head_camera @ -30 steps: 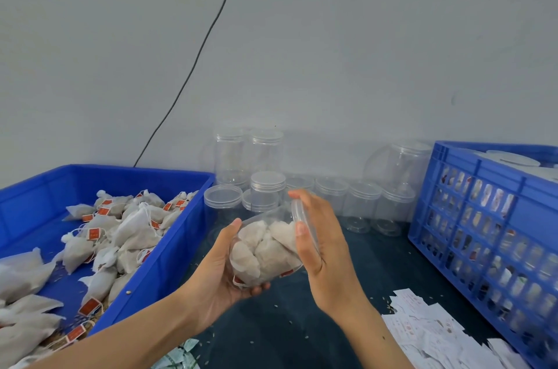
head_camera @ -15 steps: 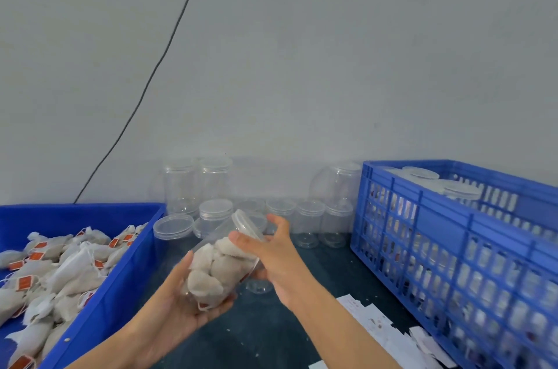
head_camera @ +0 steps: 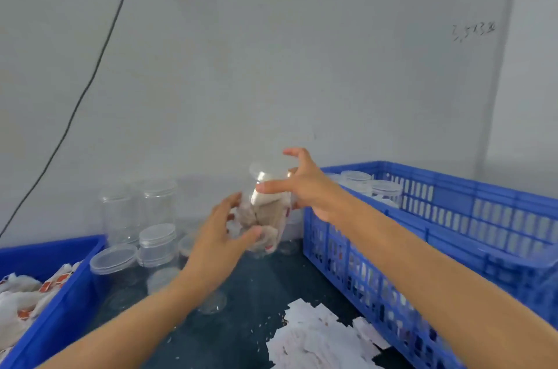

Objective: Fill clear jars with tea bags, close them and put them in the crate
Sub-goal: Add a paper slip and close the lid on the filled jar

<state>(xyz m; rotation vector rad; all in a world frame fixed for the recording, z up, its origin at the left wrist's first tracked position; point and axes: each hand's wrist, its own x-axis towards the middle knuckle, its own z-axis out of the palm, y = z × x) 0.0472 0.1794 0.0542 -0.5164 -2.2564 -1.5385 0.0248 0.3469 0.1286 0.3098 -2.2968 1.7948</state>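
The filled jar (head_camera: 267, 211) is now lifted and upright, with its lid (head_camera: 265, 171) on; the right hand (head_camera: 305, 184) grips its top, the left hand (head_camera: 220, 235) holds its base, just left of the crate (head_camera: 453, 248).

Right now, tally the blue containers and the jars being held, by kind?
Blue slatted crate: 1
Blue solid bin with loose tea bags: 1
Filled jar, gripped by the left hand and right hand: 1
Total: 3
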